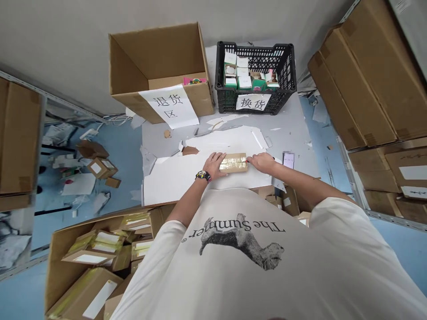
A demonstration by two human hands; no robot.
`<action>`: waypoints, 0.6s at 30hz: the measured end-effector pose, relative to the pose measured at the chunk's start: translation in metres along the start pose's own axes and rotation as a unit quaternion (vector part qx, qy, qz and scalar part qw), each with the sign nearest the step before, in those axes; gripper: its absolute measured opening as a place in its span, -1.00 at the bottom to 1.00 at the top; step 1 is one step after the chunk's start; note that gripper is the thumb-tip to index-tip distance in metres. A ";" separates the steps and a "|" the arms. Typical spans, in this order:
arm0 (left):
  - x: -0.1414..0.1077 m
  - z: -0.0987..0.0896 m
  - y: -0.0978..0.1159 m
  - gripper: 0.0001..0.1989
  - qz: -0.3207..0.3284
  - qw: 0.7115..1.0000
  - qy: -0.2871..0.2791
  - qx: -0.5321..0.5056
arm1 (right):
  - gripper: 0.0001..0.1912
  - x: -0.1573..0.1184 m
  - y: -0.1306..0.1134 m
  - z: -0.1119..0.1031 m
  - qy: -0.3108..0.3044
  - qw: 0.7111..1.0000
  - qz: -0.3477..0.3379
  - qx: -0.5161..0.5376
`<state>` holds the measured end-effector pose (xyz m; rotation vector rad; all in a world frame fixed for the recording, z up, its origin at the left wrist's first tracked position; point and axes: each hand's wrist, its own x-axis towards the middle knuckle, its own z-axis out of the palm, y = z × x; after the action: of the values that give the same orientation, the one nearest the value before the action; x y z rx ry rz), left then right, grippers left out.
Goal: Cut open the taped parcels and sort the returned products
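Head view: left hand point(214, 166) and right hand point(262, 162) clamp the ends of a small tape-wrapped cardboard parcel point(233, 162), lying on a white sheet point(176, 180) — far beyond, a black plastic crate point(255, 46) signed 换货 holds green-and-white boxes point(245, 73), beside an open brown carton point(160, 53) signed 退货区.

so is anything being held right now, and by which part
Yes, a taped cardboard parcel, by its two short ends: the left hand on one end, the right hand at the other.
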<state>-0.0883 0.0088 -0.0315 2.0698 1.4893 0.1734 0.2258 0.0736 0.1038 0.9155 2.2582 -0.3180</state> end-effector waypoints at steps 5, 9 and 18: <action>-0.002 0.001 0.001 0.25 0.002 1.000 0.021 -0.005 | -0.43 -0.003 0.002 -0.004 -0.011 1.000 0.001 -0.004; -0.002 0.002 -0.001 0.24 0.003 1.000 0.021 0.000 | -0.47 -0.003 0.004 -0.004 -0.010 1.000 0.013 0.006; -0.004 0.003 0.001 0.23 0.003 0.999 0.032 -0.002 | -0.61 -0.006 0.022 0.016 -0.003 0.998 0.024 0.057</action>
<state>-0.0874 0.0037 -0.0328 2.0827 1.5192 0.2468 0.2515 0.0792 0.0966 1.0228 2.2277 -0.4309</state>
